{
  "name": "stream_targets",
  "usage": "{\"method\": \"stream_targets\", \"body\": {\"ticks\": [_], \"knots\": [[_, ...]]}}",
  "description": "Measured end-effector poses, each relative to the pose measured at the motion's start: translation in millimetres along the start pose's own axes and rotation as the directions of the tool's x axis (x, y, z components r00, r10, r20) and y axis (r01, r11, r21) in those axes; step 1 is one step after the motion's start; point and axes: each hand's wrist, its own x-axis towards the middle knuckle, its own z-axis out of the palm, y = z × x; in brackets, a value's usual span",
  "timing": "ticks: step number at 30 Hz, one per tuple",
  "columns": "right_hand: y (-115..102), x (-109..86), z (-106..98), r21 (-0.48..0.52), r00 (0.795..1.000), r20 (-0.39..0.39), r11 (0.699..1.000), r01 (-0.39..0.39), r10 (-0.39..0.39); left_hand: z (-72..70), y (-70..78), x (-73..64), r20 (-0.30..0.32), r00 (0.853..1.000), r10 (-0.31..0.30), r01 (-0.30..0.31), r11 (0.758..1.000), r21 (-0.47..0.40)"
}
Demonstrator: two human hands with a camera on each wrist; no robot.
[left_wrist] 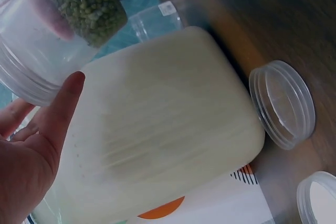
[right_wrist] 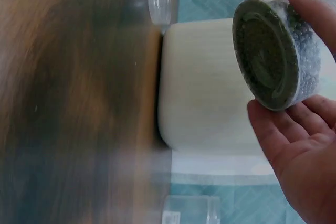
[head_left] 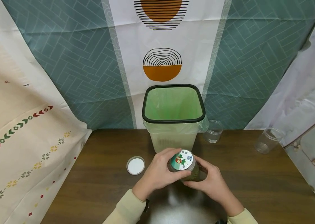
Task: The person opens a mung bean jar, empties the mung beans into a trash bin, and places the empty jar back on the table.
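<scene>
Both hands hold a clear jar (head_left: pixel 195 175) of small green beans (left_wrist: pixel 86 6) in front of the bin. My left hand (head_left: pixel 161 169) grips the jar's upper end from the left, thumb and fingers around the lid (head_left: pixel 184 159), which bears a white and green printed label. Lower down, my right hand (head_left: pixel 212 182) holds the jar from the right, its thumb and fingers around the side. The jar is tilted in the right wrist view, where its round base (right_wrist: pixel 262 56) shows with beans behind it. Above the beans, the jar's upper part looks clear.
A pale bin (head_left: pixel 171 140) with a green liner and black rim stands behind the hands. One white-lined lid (head_left: pixel 135 165) lies at left; a clear lid (left_wrist: pixel 283 106) is beside the bin. Clear jars stand right of the bin (head_left: pixel 213 132) and at far right (head_left: pixel 267 141).
</scene>
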Motion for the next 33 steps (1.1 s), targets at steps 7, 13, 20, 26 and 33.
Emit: {"method": "stream_targets", "body": {"ticks": [7,13,20,26,33], "knots": [[-1.9,-1.0,3.3,0.012,0.998,-0.067,1.000,-0.015,0.016,1.5,-1.1,0.3,-0.005,1.000,-0.007,0.007,0.999,-0.033],[-1.4,-2.4,4.8,-0.067,0.988,-0.151,0.998,0.013,-0.023,3.9,-0.7,0.4,-0.018,1.000,-0.025,0.023,0.996,-0.089],[-2.7,-1.4,9.8,-0.245,0.941,-0.303,0.966,0.076,-0.151,12.9,1.9,1.8,-0.125,0.989,-0.074,0.068,0.997,-0.047],[-0.3,0.9,10.0,-0.223,0.929,-0.341,0.972,0.069,-0.144,10.1,4.4,2.8,-0.074,0.991,-0.109,0.105,0.992,-0.068],[-0.1,2.4,5.7,-0.165,0.938,-0.333,0.985,0.043,-0.097,-2.8,3.0,5.3,0.094,0.995,-0.024,0.033,0.995,-0.096]]}}
